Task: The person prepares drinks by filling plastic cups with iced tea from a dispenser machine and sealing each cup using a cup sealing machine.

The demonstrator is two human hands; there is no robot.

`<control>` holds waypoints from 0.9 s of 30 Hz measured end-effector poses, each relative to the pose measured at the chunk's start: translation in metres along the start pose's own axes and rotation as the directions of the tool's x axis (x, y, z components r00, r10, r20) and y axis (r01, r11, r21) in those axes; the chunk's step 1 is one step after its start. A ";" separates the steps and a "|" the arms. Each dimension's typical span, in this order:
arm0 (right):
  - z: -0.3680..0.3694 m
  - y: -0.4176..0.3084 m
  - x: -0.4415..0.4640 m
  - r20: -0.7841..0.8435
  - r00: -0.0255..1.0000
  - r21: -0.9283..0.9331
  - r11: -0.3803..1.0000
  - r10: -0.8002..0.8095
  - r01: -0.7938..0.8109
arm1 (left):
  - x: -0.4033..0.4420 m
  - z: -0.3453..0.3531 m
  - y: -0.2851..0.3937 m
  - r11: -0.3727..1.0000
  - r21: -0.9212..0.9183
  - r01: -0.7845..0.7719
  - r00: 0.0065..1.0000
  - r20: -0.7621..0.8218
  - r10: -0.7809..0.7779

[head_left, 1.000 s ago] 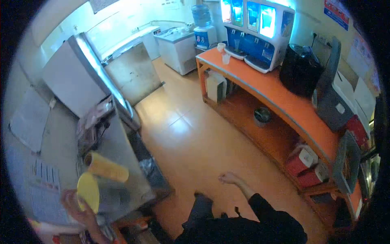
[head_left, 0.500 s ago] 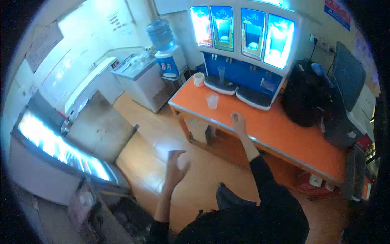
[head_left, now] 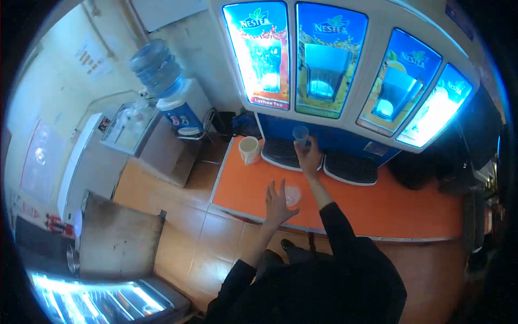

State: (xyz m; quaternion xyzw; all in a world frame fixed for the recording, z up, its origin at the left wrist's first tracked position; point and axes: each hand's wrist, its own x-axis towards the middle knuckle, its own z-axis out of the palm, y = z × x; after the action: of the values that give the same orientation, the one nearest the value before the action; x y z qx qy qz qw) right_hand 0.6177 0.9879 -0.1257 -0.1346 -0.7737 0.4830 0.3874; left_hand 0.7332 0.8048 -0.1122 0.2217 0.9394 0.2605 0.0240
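My right hand [head_left: 308, 156] is wrapped round a clear plastic cup [head_left: 300, 133], held upright over the left drip tray [head_left: 286, 154] of the drink dispenser [head_left: 345, 121]. My left hand [head_left: 277, 204], fingers spread and holding nothing, is over the near edge of the orange table [head_left: 388, 216]. Just right of its fingers a second clear cup [head_left: 292, 196] rests on the tabletop. A cream mug [head_left: 249, 149] stands at the table's left end, beside the drip tray.
A water dispenser [head_left: 184, 107] with a blue bottle stands back left, beside a chest freezer [head_left: 162, 151]. A metal panel [head_left: 121, 237] and a lit display fridge [head_left: 97, 302] are at lower left. A second drip tray [head_left: 350, 168] sits right of the first.
The view has moved close to the dispenser. My right hand has reached forward and taken hold of the clear cup. My left hand has come from the yellow disc to the table's edge, empty.
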 end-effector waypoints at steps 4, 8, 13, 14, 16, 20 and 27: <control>-0.025 -0.034 0.008 -0.166 0.985 -0.136 0.991 -0.040 0.018 | 0.036 0.015 -0.026 0.985 -0.169 -0.035 0.970 0.232 0.075; -0.025 -0.043 0.025 -0.225 0.972 -0.296 0.955 -0.072 0.002 | 0.047 0.026 -0.042 0.946 -0.307 -0.103 0.946 0.265 0.189; -0.015 -0.046 0.035 -0.232 0.963 -0.349 0.936 -0.141 0.053 | 0.050 0.015 -0.060 0.911 -0.367 -0.189 0.935 0.217 0.281; -0.012 -0.043 0.034 -0.230 0.962 -0.368 0.928 -0.150 0.057 | 0.051 0.009 -0.066 0.910 -0.374 -0.182 0.932 0.229 0.280; -0.010 -0.043 0.038 -0.196 0.972 -0.401 0.915 -0.133 0.044 | 0.056 -0.003 -0.078 0.881 -0.427 -0.204 0.940 0.166 0.298; -0.006 -0.051 0.036 -0.234 0.958 -0.408 0.911 -0.164 0.056 | 0.065 -0.036 -0.094 0.871 -0.431 -0.237 0.957 0.053 0.287; -0.005 -0.066 0.035 -0.210 0.969 -0.471 0.882 -0.133 0.019 | 0.077 -0.066 -0.116 0.896 -0.341 -0.286 0.957 -0.065 0.281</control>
State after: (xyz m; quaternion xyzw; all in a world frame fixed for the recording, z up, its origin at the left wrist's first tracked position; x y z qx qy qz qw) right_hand 0.6091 0.9788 -0.0522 -0.2491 -0.8199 0.2482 0.4518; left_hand 0.6068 0.7169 -0.1077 0.3467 0.8365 0.4239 0.0179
